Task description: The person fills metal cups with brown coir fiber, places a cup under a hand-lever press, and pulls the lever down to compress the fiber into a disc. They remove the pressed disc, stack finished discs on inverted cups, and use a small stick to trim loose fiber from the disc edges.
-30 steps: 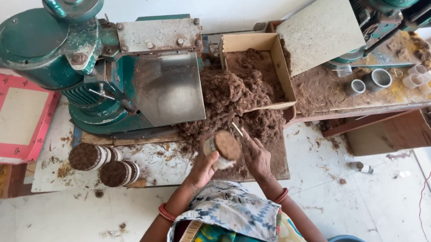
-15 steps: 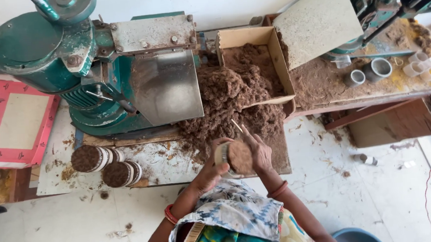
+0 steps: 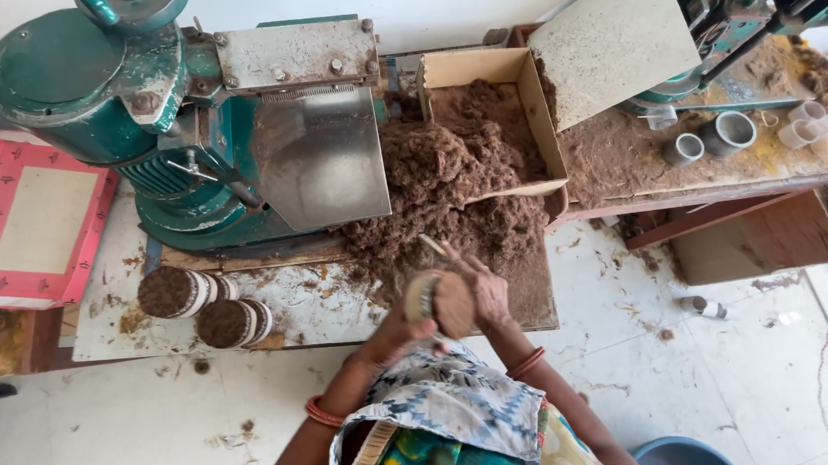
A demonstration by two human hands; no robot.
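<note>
Round brown disc [image 3: 452, 304], a packed puck of the same fibrous stuff heaped behind it, sits between my two hands, held up just above the near edge of the surface [image 3: 323, 305], low in the middle of my view. My left hand [image 3: 403, 331] cups it from below and from the left, its grip closed around the light-coloured rim on that side; my right hand [image 3: 483, 288] lies against the right face, its grip pressed onto the disc, and a thin pale stick [image 3: 431, 246] juts up from its fingers toward the brown fibre heap [image 3: 450, 192]. Both hands touch the disc, so neither is nearer; it lies directly between the grips. The disc has no long axis across its face; its short axis, through the flat faces, looks tilted up and toward the right, though I cannot tell the tilt exactly. Two finished stacks of similar discs [image 3: 203, 308] lie on their sides well to the left on the surface, in front of the green machine [image 3: 139, 115]; a cardboard box [image 3: 491, 75] of fibre stands beyond the heap.
</note>
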